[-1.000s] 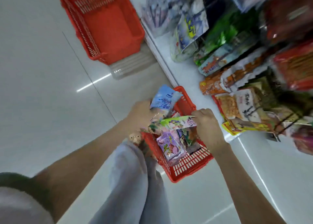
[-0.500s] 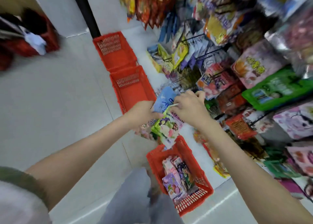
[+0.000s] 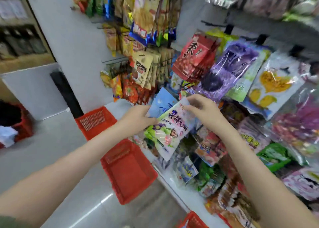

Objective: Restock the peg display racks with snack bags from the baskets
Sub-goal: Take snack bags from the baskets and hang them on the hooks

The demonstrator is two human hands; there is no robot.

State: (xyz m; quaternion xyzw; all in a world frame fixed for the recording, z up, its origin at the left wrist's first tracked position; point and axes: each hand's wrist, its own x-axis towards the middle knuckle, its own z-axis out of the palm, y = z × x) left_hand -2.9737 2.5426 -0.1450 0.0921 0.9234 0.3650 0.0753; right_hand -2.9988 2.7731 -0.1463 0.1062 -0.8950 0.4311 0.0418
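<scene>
1. Green and white plastic, printed with grapes, the snack bag is held up in the air, tilted, just in front of the peg display rack.
2. The right hand pinches the top corner of this snack bag between the thumb and the curled fingers.
3. The left hand grips a light blue bag, which stands partly behind the snack bag. The thumb of this hand lies on the left edge of the snack bag.
4. On the rack many packets hang close together. Among them are a red bag with a big white character, a purple bag beside it, and a clear bag with yellow fruit pieces further right.
5. A near red basket stands on the grey floor below the hands, along the base of the rack.
6. A far red basket stands just behind it in the same line.
7. The corner of a third red basket shows at the bottom edge of the view; what it holds I cannot tell.
</scene>
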